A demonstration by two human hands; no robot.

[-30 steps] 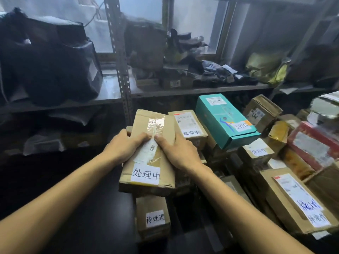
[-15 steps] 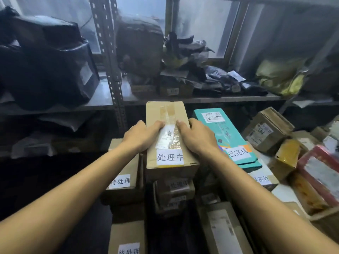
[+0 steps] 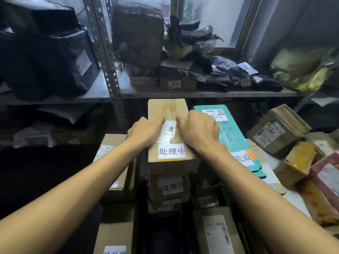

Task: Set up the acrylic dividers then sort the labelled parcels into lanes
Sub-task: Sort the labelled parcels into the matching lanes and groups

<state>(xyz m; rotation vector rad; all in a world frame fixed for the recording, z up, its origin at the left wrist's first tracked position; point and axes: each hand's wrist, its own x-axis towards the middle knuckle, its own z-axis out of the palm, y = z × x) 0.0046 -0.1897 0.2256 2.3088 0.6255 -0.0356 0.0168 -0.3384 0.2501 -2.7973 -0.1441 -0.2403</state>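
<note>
A brown cardboard parcel [image 3: 169,110] with a white label reading 处理中 lies on top of a stack of similar boxes in the middle. Both my hands rest on its top: my left hand [image 3: 145,132] grips its left edge and my right hand [image 3: 199,131] its right edge. Under it sits another box [image 3: 171,187] with the same label. A teal box [image 3: 233,136] with a 完成 label lies just right of the stack. To the left, a cardboard box [image 3: 110,151] lies flat, and a nearer one [image 3: 114,233] carries a partly cut-off label. I cannot make out any acrylic dividers.
A metal shelf [image 3: 201,93] runs across above the stack, loaded with dark bags and small boxes. A perforated steel upright [image 3: 108,70] stands left of the parcel. Loose parcels [image 3: 278,131] pile up at the right, with a long box [image 3: 218,233] near the bottom.
Both hands carried the labelled parcel forward and to the right, then lowered it onto the middle stack. It now lies flat and squared up there.
</note>
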